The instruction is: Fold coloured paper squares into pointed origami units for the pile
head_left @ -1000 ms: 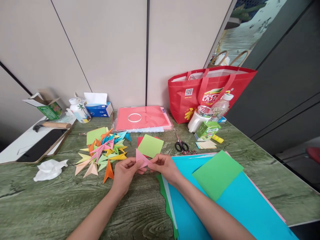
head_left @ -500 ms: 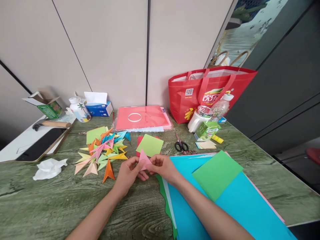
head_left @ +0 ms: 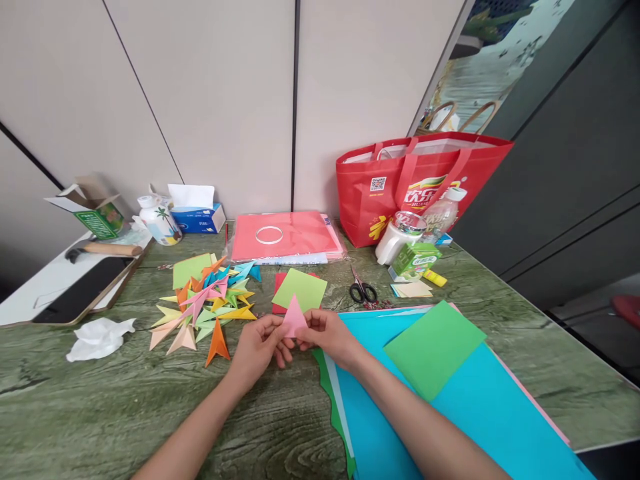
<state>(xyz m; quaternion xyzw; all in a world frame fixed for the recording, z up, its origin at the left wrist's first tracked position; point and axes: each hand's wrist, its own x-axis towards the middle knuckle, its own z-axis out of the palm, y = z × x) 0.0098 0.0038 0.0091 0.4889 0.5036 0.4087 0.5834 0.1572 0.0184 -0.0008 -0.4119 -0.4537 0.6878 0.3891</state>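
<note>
As I am looking down over the green wood-grain table (head_left: 100,413), I am holding a pink folded paper triangle (head_left: 294,317) between both hands, its sharp tip pointing away from me. My left hand (head_left: 257,347) is pinching its lower left edge, thumb and fingertips closed on it and the other fingers curling underneath. My right hand (head_left: 327,333) is pinching the lower right edge the same way, so the two hands are meeting at the base of the piece. The triangle is sitting near the middle of the table, just in front of a light green square sheet (head_left: 303,288) that is lying on a red sheet (head_left: 278,293).

To my left a pile of folded paper points (head_left: 205,303) in orange, yellow, pink, green and blue is spreading across the table, with a crumpled tissue (head_left: 99,337) lying farther left. My right forearm is reaching over a large blue sheet (head_left: 465,413), and a green sheet (head_left: 434,347) is lying tilted on top of it. Black-handled scissors (head_left: 363,291) are lying just beyond the blue sheet.

At the back a red shopping bag (head_left: 420,180) is standing against the wall, beside a flat packet of pink paper (head_left: 295,240) with a white ring (head_left: 269,234) resting on it. A blue tissue box (head_left: 197,218) is sitting farther left.
</note>
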